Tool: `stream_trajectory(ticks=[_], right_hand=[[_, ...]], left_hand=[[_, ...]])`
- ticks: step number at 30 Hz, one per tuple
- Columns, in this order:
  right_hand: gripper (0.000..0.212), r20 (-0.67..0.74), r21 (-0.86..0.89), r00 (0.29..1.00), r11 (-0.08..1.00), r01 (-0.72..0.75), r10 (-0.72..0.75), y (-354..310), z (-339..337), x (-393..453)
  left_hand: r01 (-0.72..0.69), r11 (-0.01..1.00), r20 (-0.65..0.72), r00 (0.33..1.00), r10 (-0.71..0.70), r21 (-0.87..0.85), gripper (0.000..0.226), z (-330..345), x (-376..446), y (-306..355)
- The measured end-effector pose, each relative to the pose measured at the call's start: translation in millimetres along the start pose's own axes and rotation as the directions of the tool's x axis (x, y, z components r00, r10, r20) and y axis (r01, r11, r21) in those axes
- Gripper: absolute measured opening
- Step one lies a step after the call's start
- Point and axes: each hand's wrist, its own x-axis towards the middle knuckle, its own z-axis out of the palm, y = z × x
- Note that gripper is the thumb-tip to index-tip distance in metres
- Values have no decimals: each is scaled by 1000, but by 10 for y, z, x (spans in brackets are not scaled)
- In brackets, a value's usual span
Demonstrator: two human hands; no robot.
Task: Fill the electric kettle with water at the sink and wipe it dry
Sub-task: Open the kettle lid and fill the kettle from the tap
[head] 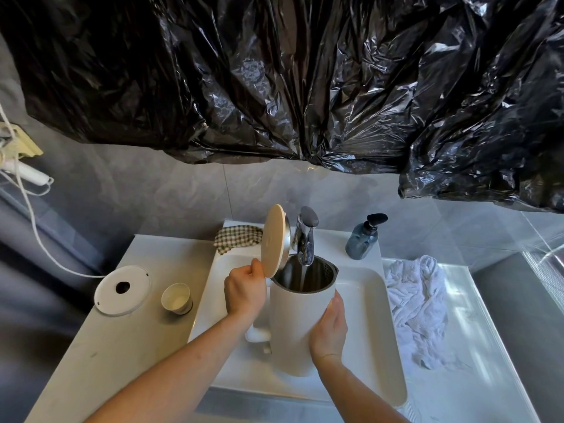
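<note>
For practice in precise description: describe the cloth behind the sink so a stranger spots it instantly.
Find the sink. On its back ledge, left of the tap, lies the cloth. It alone is checked; the towel at right is plain white.

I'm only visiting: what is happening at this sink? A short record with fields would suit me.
kettle: white kettle, lid open, upright in the sink under the tap
water: water runs into it
left hand: left hand grips the handle top, thumb at the lid
right hand: right hand flat on kettle's side
left counter: kettle base, cup
cloths: checked cloth behind sink, white towel right
also: soap bottle
</note>
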Motion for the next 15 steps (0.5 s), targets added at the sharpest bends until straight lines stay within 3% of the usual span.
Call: stream_trajectory(ticks=[15], right_hand=[[84,0,-6,1000,1000,14,-14,-9,3,-3]], left_hand=[[19,999,10,1000,-18,-32,48,4,-3,-3]])
